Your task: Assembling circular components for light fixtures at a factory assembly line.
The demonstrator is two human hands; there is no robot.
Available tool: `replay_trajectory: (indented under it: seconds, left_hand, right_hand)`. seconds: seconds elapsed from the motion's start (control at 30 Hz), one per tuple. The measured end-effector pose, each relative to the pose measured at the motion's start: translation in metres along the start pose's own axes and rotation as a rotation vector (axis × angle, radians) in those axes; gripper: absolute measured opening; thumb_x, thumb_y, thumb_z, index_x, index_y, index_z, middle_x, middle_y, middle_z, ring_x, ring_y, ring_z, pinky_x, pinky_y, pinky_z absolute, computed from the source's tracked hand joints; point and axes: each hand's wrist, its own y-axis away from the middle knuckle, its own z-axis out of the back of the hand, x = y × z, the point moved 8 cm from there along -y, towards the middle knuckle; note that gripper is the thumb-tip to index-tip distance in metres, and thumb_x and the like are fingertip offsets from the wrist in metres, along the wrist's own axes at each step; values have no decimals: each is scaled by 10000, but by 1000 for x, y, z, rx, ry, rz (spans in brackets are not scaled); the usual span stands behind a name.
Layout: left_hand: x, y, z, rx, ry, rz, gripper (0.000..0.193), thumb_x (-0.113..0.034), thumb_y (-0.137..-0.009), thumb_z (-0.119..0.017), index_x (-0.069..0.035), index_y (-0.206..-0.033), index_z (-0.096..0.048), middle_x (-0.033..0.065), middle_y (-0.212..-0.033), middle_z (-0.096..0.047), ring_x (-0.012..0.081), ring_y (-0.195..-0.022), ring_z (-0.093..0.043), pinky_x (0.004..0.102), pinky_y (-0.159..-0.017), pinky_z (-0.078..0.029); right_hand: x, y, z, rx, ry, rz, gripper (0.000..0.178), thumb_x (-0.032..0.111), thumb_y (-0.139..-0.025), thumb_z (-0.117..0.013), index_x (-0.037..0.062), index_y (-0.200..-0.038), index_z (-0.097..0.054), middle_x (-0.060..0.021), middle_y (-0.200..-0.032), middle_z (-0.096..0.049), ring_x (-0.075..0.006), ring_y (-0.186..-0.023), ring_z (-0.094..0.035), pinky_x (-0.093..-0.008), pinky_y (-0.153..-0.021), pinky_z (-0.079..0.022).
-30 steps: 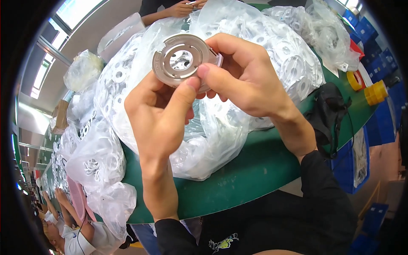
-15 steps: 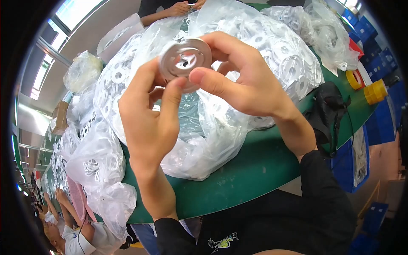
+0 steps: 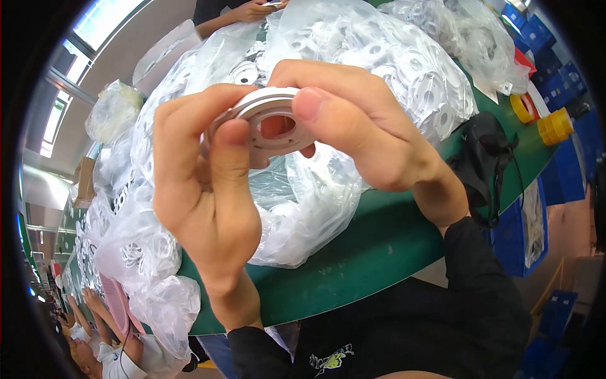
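Observation:
Both my hands grip a white disc-shaped ring with a stepped face and a round hole in its middle. My left hand pinches its left edge between thumb and fingers. On the other side, the thumb of my right hand presses on the face, with the fingers curled behind the far rim. A fingertip shows through the hole. The ring is tilted and held above a clear plastic bag. Behind it lies a big heap of similar white discs, partly under plastic film.
The green table has more clear bags on the left. A black bag and yellow tape rolls lie at right, beside blue bins. Another person's hands are at the far edge; other people sit at lower left.
The ring has been tipped so that its rim and thickness show more. My left hand has shifted left and turned. A loose disc behind my hands has come into sight.

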Motion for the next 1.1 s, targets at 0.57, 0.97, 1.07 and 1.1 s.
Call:
replay_trajectory:
  seconds: [0.57,0.97,1.07,1.1]
  left_hand:
    - [-29,1,6,-113,-245,-313,301,3,-792,-495,39,-1089,-530,170,-1066,-567,239,-928,-577,335,-812,-455]
    - [-25,5,4,-77,-246,-96,299,65,-718,-514,61,-1012,-572,144,-930,-624,174,-812,-602,255,-745,-465]
    - [-23,6,4,-113,-196,-88,292,59,-720,-516,58,-1006,-575,143,-929,-623,167,-796,-601,242,-734,-464]
    - [-23,5,3,-91,-211,-86,283,54,-724,-513,55,-1000,-578,143,-926,-623,172,-807,-601,245,-740,-463]
  right_hand:
    - [-16,4,-15,171,-380,-217,472,336,-881,-421,-58,-1142,-426,-78,-901,-507,-104,-684,-486,-213,-526,-396]
    - [-22,3,-12,137,-272,-162,333,343,-857,-515,18,-906,-570,-17,-695,-536,-61,-607,-476,-196,-533,-391]
    - [-24,4,-11,132,-252,-181,334,344,-856,-515,19,-904,-572,-16,-699,-537,-63,-610,-480,-194,-534,-391]
    - [-23,4,-11,129,-244,-167,329,338,-856,-515,18,-906,-572,-17,-704,-538,-66,-612,-482,-195,-539,-394]
